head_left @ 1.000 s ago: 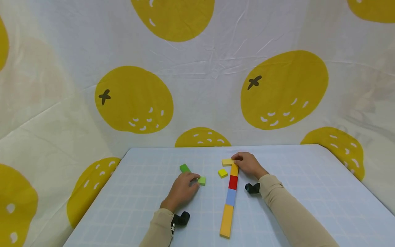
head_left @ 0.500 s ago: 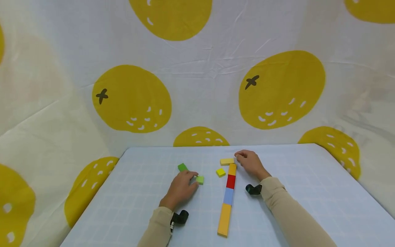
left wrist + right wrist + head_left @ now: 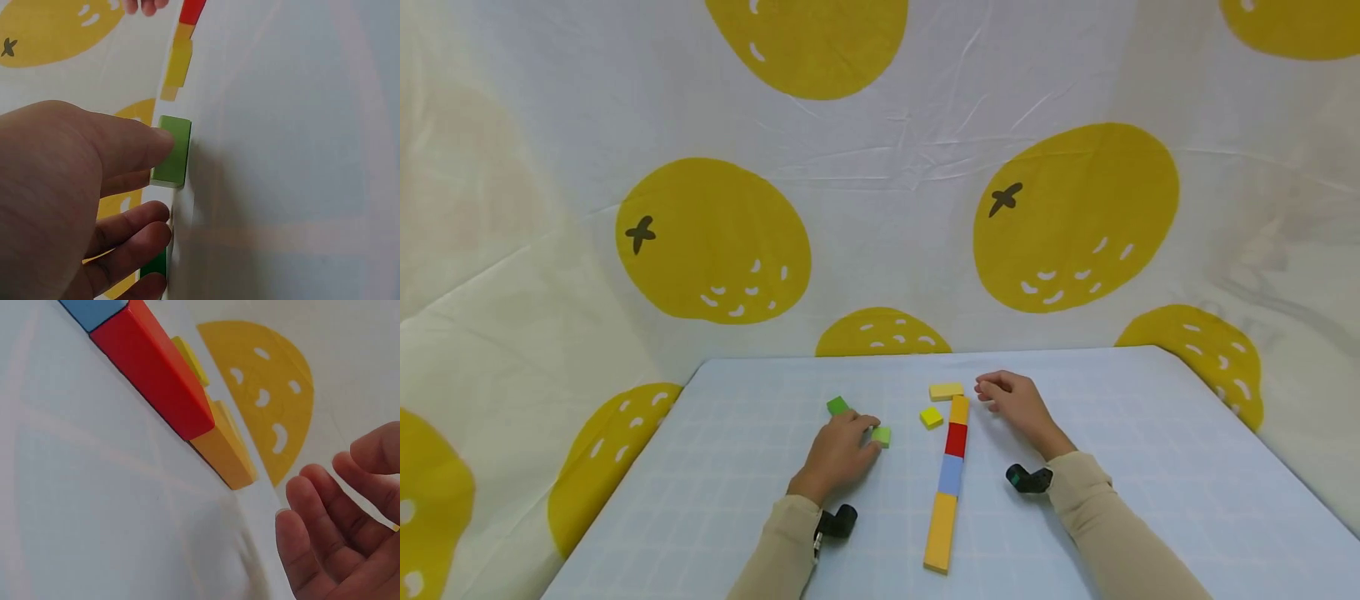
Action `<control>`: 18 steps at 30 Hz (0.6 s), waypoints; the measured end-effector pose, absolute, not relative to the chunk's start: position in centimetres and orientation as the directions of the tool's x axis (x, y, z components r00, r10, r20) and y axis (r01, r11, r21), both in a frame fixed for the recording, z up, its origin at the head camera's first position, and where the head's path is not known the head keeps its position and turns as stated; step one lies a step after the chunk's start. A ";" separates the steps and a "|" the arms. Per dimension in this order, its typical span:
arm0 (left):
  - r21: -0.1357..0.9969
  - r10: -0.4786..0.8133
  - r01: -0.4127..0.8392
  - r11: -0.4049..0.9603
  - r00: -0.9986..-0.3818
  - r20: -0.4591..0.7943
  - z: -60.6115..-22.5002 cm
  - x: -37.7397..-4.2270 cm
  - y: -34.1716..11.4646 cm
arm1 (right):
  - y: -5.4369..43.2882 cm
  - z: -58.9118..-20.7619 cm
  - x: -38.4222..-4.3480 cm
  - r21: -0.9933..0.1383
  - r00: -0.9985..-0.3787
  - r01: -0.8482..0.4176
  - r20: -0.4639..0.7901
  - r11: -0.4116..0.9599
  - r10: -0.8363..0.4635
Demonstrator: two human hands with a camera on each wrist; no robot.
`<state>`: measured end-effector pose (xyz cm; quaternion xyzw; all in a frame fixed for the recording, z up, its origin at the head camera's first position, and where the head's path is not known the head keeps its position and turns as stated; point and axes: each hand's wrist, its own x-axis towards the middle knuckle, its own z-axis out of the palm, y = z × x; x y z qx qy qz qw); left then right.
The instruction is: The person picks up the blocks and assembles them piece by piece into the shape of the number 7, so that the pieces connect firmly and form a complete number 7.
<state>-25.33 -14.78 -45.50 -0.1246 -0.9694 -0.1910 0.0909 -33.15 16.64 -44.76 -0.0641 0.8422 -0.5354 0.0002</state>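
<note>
My left hand pinches a light green block between thumb and index finger, low over the table. A dark green block lies just beyond its knuckles, partly hidden behind the hand. My right hand hovers at the far end of a row of blocks, fingers loosely curled with nothing between them. From far to near, that row has a short orange block, a red block, a blue block and a long orange block. Crosswise at the far end lies a pale yellow block.
A small bright yellow block sits left of the row, between it and the left hand. The table has a pale checked cloth, and a fruit-printed curtain hangs behind its far edge. Each wrist wears a small black camera.
The right hand has let go of the pale yellow block at the row's far end and drawn off to the right. The left hand stays at the light green block.
</note>
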 end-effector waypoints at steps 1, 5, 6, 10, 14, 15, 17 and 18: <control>0.341 0.209 0.276 0.899 -0.953 0.221 -45.4 -25.3 -14.7 | 16.8 -44.8 -32.9 -0.903 -0.991 -0.110 0.071 0.415 -0.110; 0.309 0.215 0.275 0.910 -0.953 0.214 -45.3 -25.4 -14.6 | 17.2 -44.8 -32.0 -0.906 -0.991 -0.117 0.077 0.406 -0.113; 0.303 0.219 0.278 0.911 -0.952 0.215 -45.3 -25.5 -14.6 | 17.3 -44.8 -31.8 -0.906 -0.991 -0.114 0.075 0.407 -0.110; 0.283 0.235 0.295 0.913 -0.945 0.226 -45.3 -25.7 -14.7 | 17.7 -44.8 -30.9 -0.903 -0.992 -0.109 0.073 0.415 -0.102; 0.279 0.240 0.298 0.913 -0.945 0.223 -45.4 -25.9 -14.6 | 18.0 -45.0 -30.1 -0.900 -0.992 -0.109 0.072 0.421 -0.103; 0.279 0.242 0.300 0.912 -0.944 0.222 -45.4 -25.9 -14.6 | 18.1 -45.0 -29.9 -0.899 -0.992 -0.108 0.071 0.423 -0.103; 0.275 0.248 0.303 0.912 -0.944 0.216 -45.5 -26.0 -14.6 | 18.3 -45.1 -29.7 -0.896 -0.992 -0.109 0.071 0.430 -0.103; 0.275 0.253 0.307 0.911 -0.943 0.215 -45.5 -26.0 -14.6 | 18.4 -45.1 -29.5 -0.895 -0.992 -0.109 0.071 0.432 -0.102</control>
